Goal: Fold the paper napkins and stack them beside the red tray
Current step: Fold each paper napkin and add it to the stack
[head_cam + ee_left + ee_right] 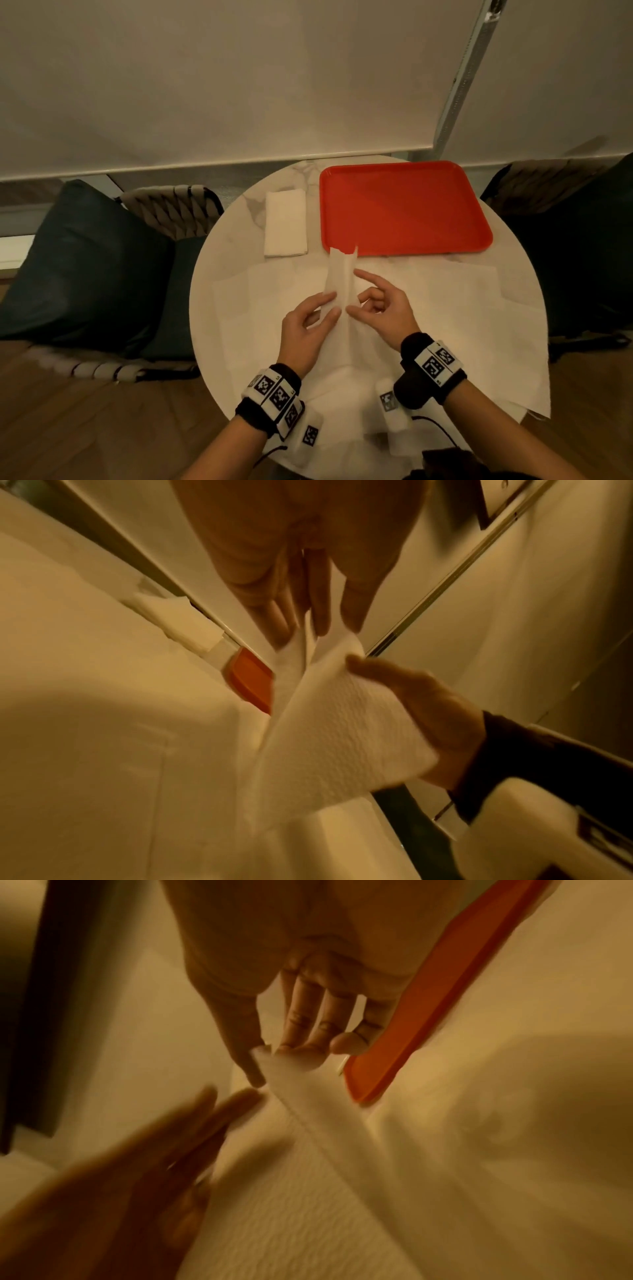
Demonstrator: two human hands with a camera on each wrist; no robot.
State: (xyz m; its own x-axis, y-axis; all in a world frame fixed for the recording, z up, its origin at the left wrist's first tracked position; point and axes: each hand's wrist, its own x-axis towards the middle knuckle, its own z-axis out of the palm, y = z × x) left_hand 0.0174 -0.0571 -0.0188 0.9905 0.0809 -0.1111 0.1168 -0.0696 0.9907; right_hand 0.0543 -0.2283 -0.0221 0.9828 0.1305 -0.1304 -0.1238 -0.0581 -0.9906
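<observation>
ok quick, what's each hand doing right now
left hand: pinching the raised paper napkin by its near edge.
right hand: pinching the same napkin from the other side.

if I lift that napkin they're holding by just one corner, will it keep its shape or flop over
It would probably flop. The napkin is thin, embossed paper that already bends between the left hand and right hand. It looks very light, so a draft could shift it. Its far edge by the red tray looks ragged, so it may tear if tugged.

Wrists: black bands [432,370] carrying white blocks printed with black square markers [274,394]
Cables: thin black leads [435,425]
Forearms: bare, sleeveless
</observation>
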